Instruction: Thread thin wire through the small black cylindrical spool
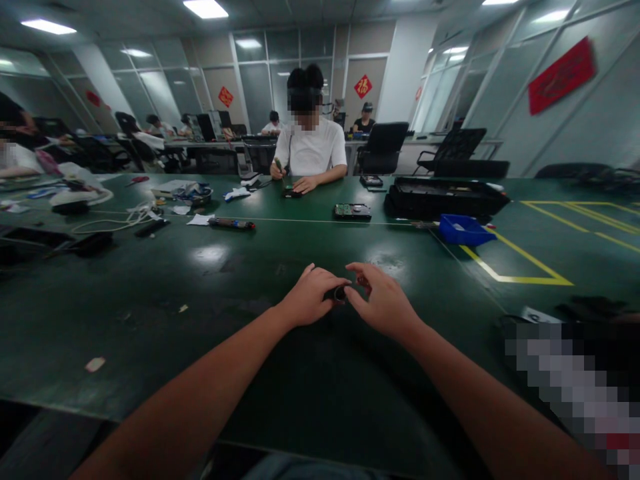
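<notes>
Low over the green table (280, 373), a small dark piece with a round, ring-like rim (341, 293) sits between my hands; its exact kind does not show. My left hand (311, 293) closes its thumb and fingers on that piece from the left. On the other side is my right hand (383, 300), its thumb tip close to the piece and its index finger raised apart from the thumb. Its other fingers are curled and partly hidden. Whether the right thumb touches the piece, I cannot tell.
Ahead lie a hard drive (353, 211), a pen-shaped electric screwdriver (233, 223), a blue bin (464, 230) and a long black casing (445, 198). Cables (117, 223) lie at left. Opposite, a co-worker (310, 147) handles a small dark part. Yellow tape (525, 280) marks the right side.
</notes>
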Demonstrator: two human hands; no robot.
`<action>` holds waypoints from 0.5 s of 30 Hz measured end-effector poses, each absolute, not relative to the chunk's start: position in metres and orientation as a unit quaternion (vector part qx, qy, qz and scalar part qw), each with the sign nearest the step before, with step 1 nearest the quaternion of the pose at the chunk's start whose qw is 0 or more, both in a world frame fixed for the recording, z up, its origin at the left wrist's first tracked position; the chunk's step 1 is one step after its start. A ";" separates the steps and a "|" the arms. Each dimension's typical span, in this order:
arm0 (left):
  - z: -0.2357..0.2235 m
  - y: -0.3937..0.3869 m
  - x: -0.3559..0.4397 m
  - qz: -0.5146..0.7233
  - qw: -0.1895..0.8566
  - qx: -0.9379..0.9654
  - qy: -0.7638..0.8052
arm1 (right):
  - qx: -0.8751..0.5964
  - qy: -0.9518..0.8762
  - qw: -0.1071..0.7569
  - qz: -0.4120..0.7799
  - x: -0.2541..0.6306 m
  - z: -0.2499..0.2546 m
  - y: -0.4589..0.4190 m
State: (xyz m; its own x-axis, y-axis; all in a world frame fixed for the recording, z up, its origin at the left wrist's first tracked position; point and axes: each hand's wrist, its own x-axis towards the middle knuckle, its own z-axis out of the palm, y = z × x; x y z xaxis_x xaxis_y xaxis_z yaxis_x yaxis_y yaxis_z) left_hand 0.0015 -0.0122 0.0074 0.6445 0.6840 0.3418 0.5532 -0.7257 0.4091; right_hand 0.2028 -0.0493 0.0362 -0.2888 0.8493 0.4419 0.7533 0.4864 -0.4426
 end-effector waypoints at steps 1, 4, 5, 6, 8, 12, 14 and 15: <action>0.006 -0.011 0.002 0.260 0.136 0.887 0.355 | -0.500 -0.794 0.337 0.081 0.203 0.037 -0.050; 0.004 -0.006 0.002 0.316 0.144 0.856 0.383 | -0.500 -0.773 0.375 0.103 0.201 0.042 -0.051; 0.003 -0.005 0.002 0.334 0.144 0.845 0.391 | -0.500 -0.767 0.388 0.107 0.201 0.044 -0.051; 0.002 -0.004 0.002 0.349 0.144 0.836 0.399 | -0.499 -0.761 0.401 0.106 0.200 0.046 -0.052; 0.002 -0.002 0.001 0.369 0.147 0.821 0.410 | -0.496 -0.755 0.419 0.093 0.199 0.048 -0.054; 0.001 0.000 -0.001 0.388 0.164 0.801 0.426 | -0.508 -0.727 0.450 0.105 0.201 0.048 -0.059; 0.000 0.001 -0.002 0.391 0.170 0.795 0.432 | -0.500 -0.702 0.490 0.132 0.201 0.045 -0.060; 0.000 0.001 -0.002 0.392 0.172 0.793 0.434 | -0.488 -0.691 0.514 0.144 0.202 0.044 -0.061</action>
State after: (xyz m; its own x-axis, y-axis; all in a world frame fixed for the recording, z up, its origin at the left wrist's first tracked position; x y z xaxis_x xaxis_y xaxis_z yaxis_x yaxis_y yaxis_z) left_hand -0.0016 0.0011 -0.0004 0.3162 0.8225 0.4728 0.5530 -0.5648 0.6126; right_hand 0.2015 -0.0608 0.0436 0.0044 0.8223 0.5691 0.5261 0.4821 -0.7006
